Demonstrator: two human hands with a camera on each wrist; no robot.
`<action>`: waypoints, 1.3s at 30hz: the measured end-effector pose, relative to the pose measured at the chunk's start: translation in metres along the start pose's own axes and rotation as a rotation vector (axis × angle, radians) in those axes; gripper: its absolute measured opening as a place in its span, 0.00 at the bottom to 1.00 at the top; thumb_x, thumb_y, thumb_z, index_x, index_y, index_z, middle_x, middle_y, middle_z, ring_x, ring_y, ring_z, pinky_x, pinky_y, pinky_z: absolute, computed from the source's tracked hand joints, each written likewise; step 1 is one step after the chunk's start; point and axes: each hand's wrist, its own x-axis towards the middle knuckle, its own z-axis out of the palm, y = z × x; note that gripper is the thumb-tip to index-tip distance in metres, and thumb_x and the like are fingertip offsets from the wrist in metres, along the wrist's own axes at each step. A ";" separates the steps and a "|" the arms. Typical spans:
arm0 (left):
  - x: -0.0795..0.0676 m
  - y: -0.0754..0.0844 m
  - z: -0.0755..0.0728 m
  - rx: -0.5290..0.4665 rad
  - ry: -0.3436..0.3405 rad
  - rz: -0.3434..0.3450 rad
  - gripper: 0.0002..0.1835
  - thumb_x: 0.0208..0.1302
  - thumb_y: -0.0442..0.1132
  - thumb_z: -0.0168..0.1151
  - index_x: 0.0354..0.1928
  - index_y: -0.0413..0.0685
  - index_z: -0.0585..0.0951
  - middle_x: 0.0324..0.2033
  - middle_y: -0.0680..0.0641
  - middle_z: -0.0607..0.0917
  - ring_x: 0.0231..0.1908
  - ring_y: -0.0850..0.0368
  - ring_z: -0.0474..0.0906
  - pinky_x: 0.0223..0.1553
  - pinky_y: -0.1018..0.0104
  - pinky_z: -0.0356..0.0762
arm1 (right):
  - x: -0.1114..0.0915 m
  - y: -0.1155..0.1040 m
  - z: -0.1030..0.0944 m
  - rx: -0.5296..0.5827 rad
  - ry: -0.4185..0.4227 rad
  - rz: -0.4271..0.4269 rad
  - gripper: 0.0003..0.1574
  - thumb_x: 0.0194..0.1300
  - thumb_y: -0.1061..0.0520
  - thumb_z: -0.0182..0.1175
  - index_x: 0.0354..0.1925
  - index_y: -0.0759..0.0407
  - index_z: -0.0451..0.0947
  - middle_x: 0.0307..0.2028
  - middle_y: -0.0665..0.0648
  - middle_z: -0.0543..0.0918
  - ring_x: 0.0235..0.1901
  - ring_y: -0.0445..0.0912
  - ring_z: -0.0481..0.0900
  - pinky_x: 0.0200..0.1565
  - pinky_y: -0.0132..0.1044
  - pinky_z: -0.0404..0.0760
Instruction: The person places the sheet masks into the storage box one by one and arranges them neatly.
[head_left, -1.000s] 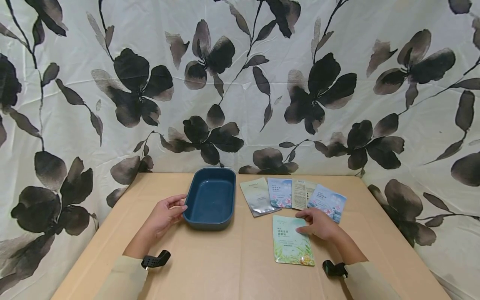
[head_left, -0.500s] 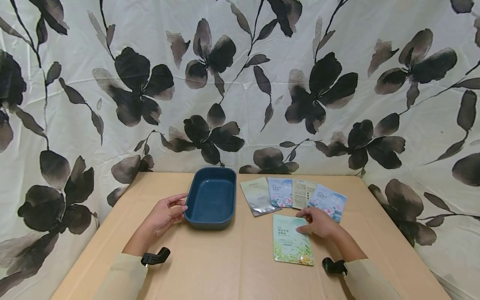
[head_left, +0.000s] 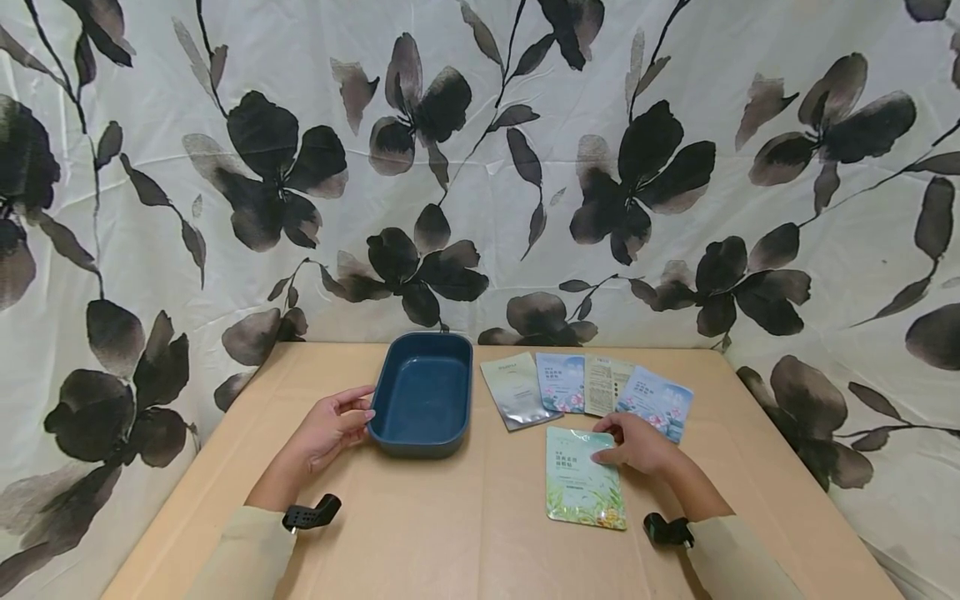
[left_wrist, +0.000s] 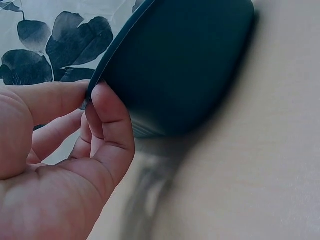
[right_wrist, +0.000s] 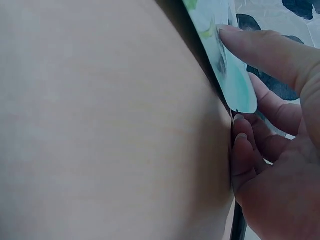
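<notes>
My left hand (head_left: 333, 429) pinches the near left rim of a dark blue rectangular tub (head_left: 422, 392), which stands on the table with nothing in it. In the left wrist view, the thumb and index finger meet at the rim of the tub (left_wrist: 185, 60). My right hand (head_left: 641, 446) holds the upper right edge of a green sachet (head_left: 581, 487) printed with plants. Seen from the right wrist, the thumb lies on the face of the sachet (right_wrist: 237, 85) and other fingers sit behind its edge.
Behind the green sachet lie a silver-and-cream sachet (head_left: 517, 392), a blue floral sachet (head_left: 561, 383), a beige sachet with printed text (head_left: 602, 387) and another blue floral sachet (head_left: 660, 400). A floral curtain (head_left: 525, 208) hangs behind the wooden table (head_left: 420, 533).
Both hands keep their places on the tub and the green sachet. Only a very slight shift of the view shows.
</notes>
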 end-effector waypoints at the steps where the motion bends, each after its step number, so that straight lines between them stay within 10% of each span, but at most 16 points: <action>1: 0.000 0.000 0.000 0.000 0.002 -0.002 0.36 0.70 0.31 0.64 0.77 0.38 0.63 0.43 0.52 0.78 0.34 0.61 0.79 0.40 0.67 0.84 | 0.000 0.000 0.000 -0.001 0.002 0.000 0.27 0.53 0.52 0.80 0.48 0.58 0.81 0.37 0.56 0.76 0.39 0.49 0.70 0.37 0.37 0.68; 33: -0.001 0.003 0.003 -0.015 -0.001 -0.005 0.36 0.70 0.31 0.64 0.77 0.37 0.62 0.44 0.51 0.79 0.37 0.61 0.81 0.44 0.65 0.85 | -0.007 0.008 -0.005 0.092 0.045 -0.042 0.30 0.56 0.49 0.77 0.56 0.56 0.82 0.51 0.55 0.83 0.48 0.51 0.74 0.51 0.42 0.75; 39: -0.002 0.004 0.003 -0.011 0.005 -0.010 0.36 0.70 0.30 0.63 0.77 0.37 0.62 0.44 0.52 0.78 0.36 0.62 0.80 0.44 0.65 0.85 | -0.009 0.009 -0.001 0.126 0.043 -0.039 0.35 0.55 0.48 0.78 0.58 0.56 0.81 0.50 0.56 0.81 0.44 0.50 0.71 0.42 0.35 0.71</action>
